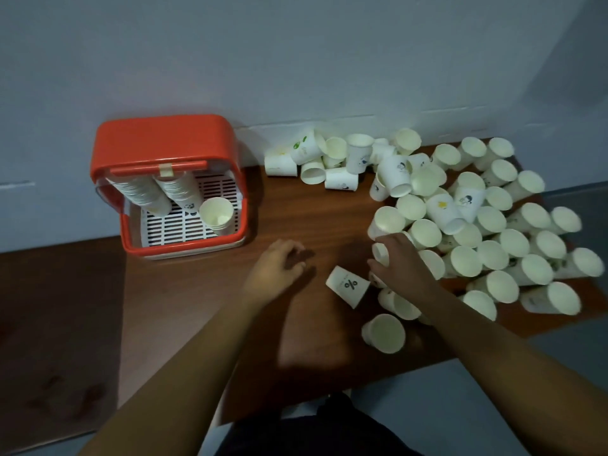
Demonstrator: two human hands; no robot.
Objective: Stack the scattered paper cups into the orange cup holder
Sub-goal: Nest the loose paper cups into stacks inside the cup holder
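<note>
Dozens of paper cups (487, 225) were piled over the right half of our table (204, 307), out to its far edge. The orange cup holder (184, 250) sat by the far edge on the left, lid (164, 143) up, two leaning stacks (177, 189) and a short upright stack (216, 213) inside. Our right hand (399, 261) had fingers curled round a cup (380, 251) at the pile's left fringe. Our left hand (279, 266) hovered loosely curled, holding nothing; a cup marked % (348, 286) lay between them.

I log a brown wood counter (184, 324) against a pale grey wall (296, 60), grey floor (394, 399) below, dark clothing (312, 432) at bottom edge.
</note>
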